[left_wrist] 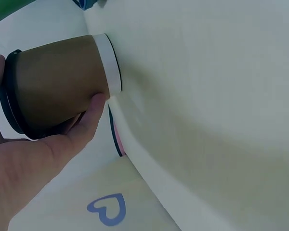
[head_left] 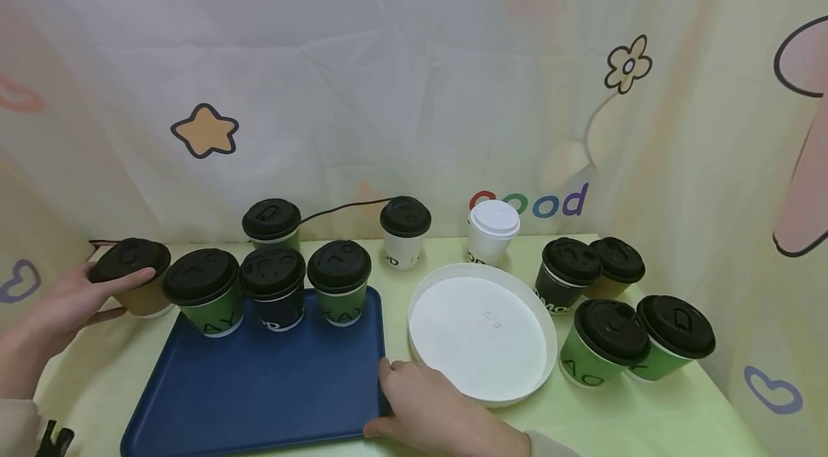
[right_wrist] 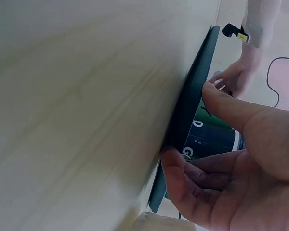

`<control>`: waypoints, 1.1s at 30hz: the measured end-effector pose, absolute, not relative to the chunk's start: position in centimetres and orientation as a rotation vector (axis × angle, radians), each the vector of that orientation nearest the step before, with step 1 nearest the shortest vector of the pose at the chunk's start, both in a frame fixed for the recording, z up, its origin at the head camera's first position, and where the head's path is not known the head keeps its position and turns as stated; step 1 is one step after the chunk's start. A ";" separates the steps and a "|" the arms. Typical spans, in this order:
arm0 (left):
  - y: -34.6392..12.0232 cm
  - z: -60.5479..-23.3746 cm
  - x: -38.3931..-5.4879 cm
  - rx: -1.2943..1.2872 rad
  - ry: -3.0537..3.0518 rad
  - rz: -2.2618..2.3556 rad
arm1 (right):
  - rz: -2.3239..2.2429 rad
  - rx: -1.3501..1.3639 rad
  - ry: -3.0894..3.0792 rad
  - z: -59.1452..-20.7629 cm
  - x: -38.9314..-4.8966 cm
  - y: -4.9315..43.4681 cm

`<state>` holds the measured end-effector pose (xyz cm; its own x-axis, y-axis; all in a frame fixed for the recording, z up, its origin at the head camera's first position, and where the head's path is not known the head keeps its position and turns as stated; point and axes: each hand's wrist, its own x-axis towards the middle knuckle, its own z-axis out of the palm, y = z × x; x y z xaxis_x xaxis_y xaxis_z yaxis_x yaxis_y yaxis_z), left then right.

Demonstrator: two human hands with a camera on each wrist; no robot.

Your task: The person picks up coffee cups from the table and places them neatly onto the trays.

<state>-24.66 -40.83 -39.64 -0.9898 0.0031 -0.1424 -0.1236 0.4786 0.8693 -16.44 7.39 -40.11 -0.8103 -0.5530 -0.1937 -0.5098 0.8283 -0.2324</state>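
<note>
At the left end of the table, my left hand (head_left: 67, 306) holds a brown paper cup (left_wrist: 62, 84) with a black lid. Thumb and fingers reach around its lid and side, and the cup stands upright beside the tray. My right hand (head_left: 436, 407) grips the right edge of the blue tray (head_left: 259, 392) near its front corner; in the right wrist view the thumb and curled fingers meet the rim. Along the tray's back stand a green cup (head_left: 210, 310), a black cup (head_left: 278, 306) and another green cup (head_left: 343, 302), all black-lidded.
Behind the tray stands a green cup (head_left: 272, 220). Further right are a white cup with a black lid (head_left: 404, 234) and one with a white lid (head_left: 493, 227). A round white tray (head_left: 548, 342) lies right of my right hand, with several lidded cups (head_left: 611, 342) beyond it. A curtain (head_left: 414, 83) hangs behind.
</note>
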 end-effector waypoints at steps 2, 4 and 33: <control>-41.0 -39.8 -24.3 -0.108 2.596 1.541 | -0.238 -0.817 2.766 -40.2 -16.4 7.4; -41.2 -39.9 -23.9 -0.113 2.603 1.536 | -0.229 -0.824 2.775 -40.2 -16.4 7.4; -42.1 -39.1 -18.9 -0.127 2.775 1.402 | -0.213 -0.861 2.768 -39.8 -16.6 7.4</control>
<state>-18.85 -42.13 -39.13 -0.9962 -0.0592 -0.0634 -0.0862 0.5909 0.8021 -16.61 7.35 -39.80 -0.7994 -0.5735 -0.1787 -0.5394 0.8163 -0.2067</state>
